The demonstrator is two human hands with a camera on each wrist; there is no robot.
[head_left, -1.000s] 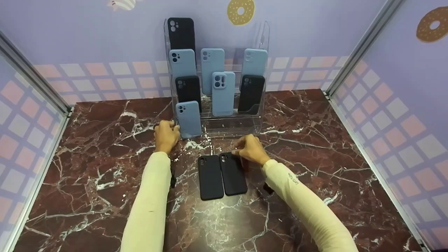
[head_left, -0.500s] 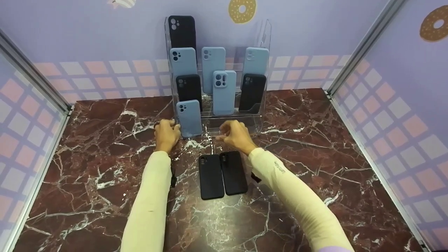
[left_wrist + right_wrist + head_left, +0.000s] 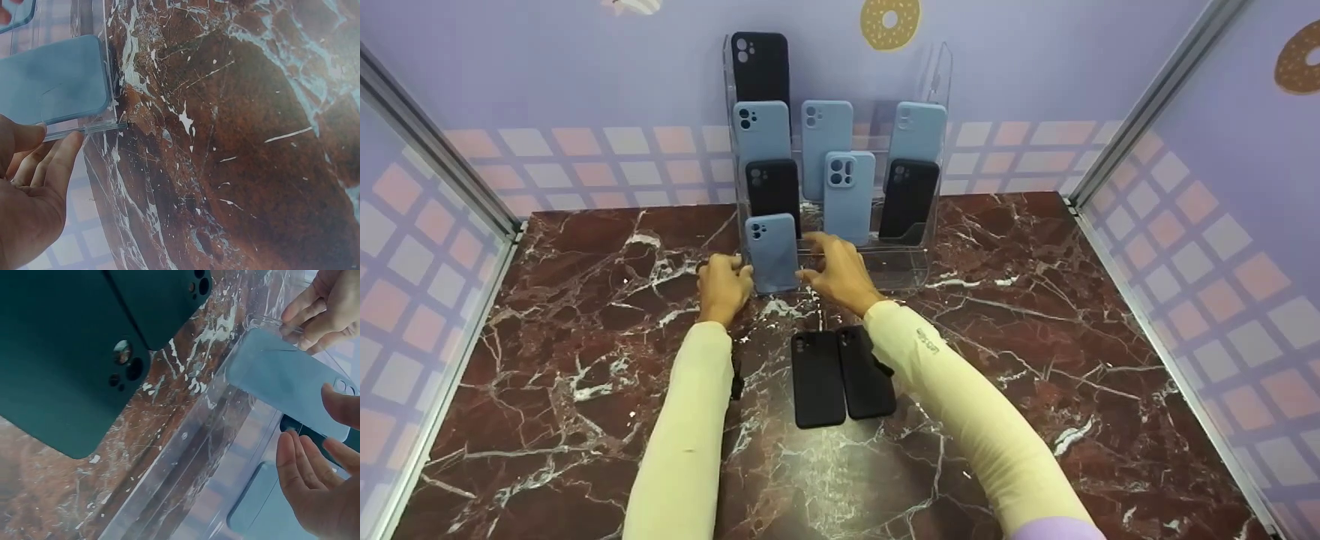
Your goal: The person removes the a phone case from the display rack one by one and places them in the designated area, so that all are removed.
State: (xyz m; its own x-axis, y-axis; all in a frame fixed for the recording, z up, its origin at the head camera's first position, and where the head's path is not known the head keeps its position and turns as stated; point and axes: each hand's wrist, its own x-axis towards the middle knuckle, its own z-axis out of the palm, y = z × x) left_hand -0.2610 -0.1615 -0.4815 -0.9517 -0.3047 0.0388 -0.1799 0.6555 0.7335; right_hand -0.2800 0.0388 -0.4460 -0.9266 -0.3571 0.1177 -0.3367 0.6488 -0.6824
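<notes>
The left hand (image 3: pixel 722 289) pinches the side edge of a clear tiered display rack (image 3: pixel 104 127) between thumb and fingers. Just beside it, a light blue phone case (image 3: pixel 774 256) stands upright in the rack's lowest tier at the left. On that case's other side is the right hand (image 3: pixel 840 279), its thumb and fingers spread. In the right wrist view, the right fingertips (image 3: pixel 288 439) hover by the case's upper part, the thumb in front. Two black phone cases (image 3: pixel 819 382) lie side by side on the table, the right one partly covered by the right forearm.
Higher tiers hold more cases: black ones, such as the top left one (image 3: pixel 761 67), and light blue ones, such as the one with a large camera frame (image 3: pixel 849 206). The dark red marble table (image 3: pixel 585 337) is bordered by patterned walls (image 3: pixel 1185 225) with metal edges.
The right hand has moved from the top of the right black case on the table, up and left, to the lower left light blue case. The left hand keeps its place at the rack.
</notes>
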